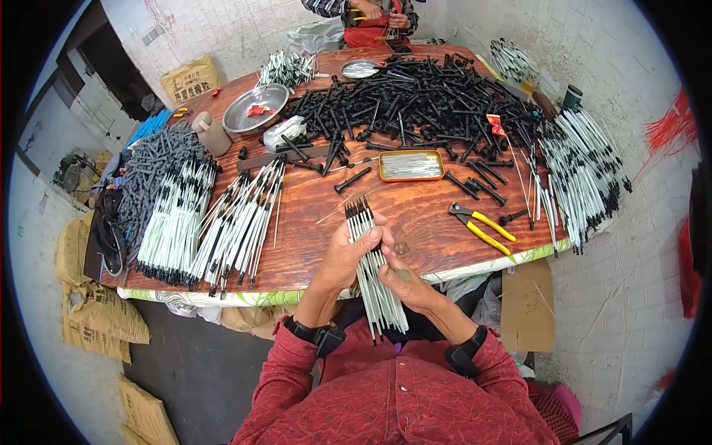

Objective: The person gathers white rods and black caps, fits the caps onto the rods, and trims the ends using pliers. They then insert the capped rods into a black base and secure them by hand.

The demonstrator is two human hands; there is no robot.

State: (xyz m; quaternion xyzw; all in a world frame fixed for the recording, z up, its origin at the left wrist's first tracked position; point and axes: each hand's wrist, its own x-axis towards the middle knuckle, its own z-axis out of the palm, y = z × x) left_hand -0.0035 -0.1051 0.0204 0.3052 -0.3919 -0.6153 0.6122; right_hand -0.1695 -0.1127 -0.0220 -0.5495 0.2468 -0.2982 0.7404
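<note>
Evidently a bundle of thin white sticks [382,300] is being gathered and evened up, judging by how it is held in front of the chest at the near edge of the surface [419,211]. Its black tips point up over the wood, and its lower ends hang past that edge. The left hand [348,256] has its grip closed round the bundle, thumb across the front; the right hand [404,283] lies against its right side, and whether that grip holds any sticks I cannot tell. The next move seems to call for a firm left grip and level ends.

Bare wood lies just beyond the hands, bounded by the white stacks [174,230] near the left corner, the yellow-handled pliers [463,211] to the right, and the orange tin [411,179] ahead. Farther out, black pieces [393,104] crowd toward the far edge, and another stack [586,167] fills the right edge.
</note>
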